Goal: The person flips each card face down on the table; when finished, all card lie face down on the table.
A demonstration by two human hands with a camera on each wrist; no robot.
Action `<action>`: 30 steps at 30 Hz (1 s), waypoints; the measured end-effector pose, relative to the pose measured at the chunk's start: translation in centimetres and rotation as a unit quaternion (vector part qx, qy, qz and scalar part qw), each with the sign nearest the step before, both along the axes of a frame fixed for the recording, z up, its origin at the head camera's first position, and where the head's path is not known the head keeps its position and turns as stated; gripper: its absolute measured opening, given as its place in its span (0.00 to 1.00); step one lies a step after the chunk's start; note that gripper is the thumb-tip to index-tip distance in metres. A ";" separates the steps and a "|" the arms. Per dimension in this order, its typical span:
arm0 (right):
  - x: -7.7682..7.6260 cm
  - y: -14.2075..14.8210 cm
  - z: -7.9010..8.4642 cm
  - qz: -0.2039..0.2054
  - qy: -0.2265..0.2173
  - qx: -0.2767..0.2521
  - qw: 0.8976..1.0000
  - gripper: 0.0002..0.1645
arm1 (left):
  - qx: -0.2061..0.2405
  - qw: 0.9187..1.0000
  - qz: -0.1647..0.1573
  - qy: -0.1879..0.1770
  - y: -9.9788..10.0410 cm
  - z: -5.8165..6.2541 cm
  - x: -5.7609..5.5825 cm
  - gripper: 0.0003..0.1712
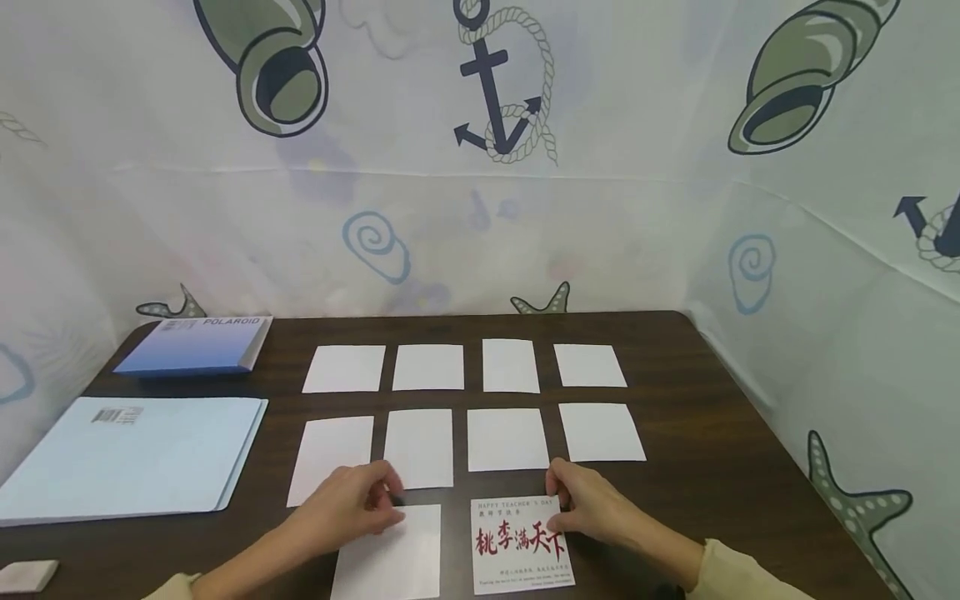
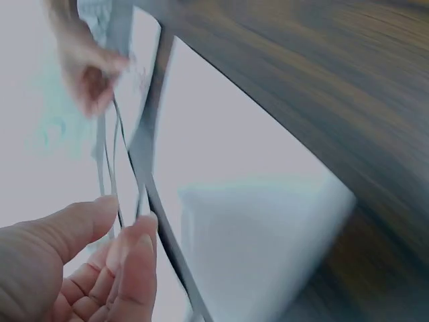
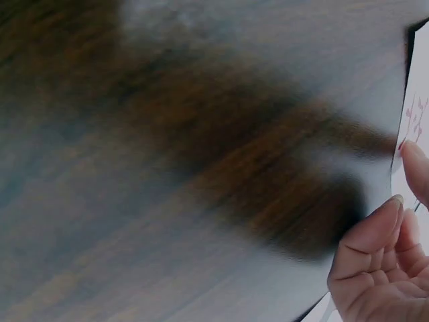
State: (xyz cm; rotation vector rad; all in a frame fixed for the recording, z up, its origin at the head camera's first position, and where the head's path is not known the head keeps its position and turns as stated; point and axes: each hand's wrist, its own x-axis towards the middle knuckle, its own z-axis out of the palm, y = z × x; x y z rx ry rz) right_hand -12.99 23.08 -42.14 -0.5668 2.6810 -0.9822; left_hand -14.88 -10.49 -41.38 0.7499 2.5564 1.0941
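Observation:
In the head view a printed card [image 1: 517, 567] with red Chinese characters lies face up at the near edge. My right hand [image 1: 592, 504] is at its upper right corner, its thumb touching the right side, fingers bent and a gap between thumb and forefinger. To the left, my left hand [image 1: 352, 500] hovers over the upper left of a white blank card [image 1: 397, 558], thumb and fingers loosely bent and apart, nothing visible between them. The left wrist view shows the left hand [image 2: 100, 268] close up beside white cards. The right wrist view shows the right hand [image 3: 382, 261] at the card's edge.
Two rows of white blank cards [image 1: 507, 439] lie behind the hands. On the left are a pale blue folder or pad [image 1: 150, 458], a blue Polaroid-labelled box [image 1: 198, 346] and a small white block [image 1: 27, 576]. The dark table [image 1: 720, 467] ends at a patterned curtain.

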 end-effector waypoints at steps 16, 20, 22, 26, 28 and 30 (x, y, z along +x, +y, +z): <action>0.6 -0.1 -0.3 -0.025 0.039 -0.041 0.998 0.20 | 0.120 0.974 -0.007 -0.192 9.0 -1.6 -2.0 0.06; 1.4 -2.2 0.3 0.004 0.043 -0.094 0.995 0.16 | 0.126 0.965 0.007 -0.228 9.0 -1.2 -2.2 0.06; 1.8 -3.5 0.4 0.020 0.024 -0.112 0.993 0.17 | 0.132 0.961 0.011 -0.241 9.1 -0.9 -2.3 0.05; 2.3 -5.3 0.5 0.015 -0.020 -0.126 0.992 0.22 | 0.156 0.949 0.010 -0.275 9.5 -0.1 -2.1 0.06; 2.3 -5.6 0.5 0.014 -0.033 -0.135 0.990 0.20 | 0.169 0.942 0.009 -0.290 9.6 0.2 -1.9 0.07; 2.4 -5.6 0.5 0.016 -0.048 -0.152 0.987 0.17 | 0.182 0.935 0.008 -0.304 9.6 0.3 -1.8 0.10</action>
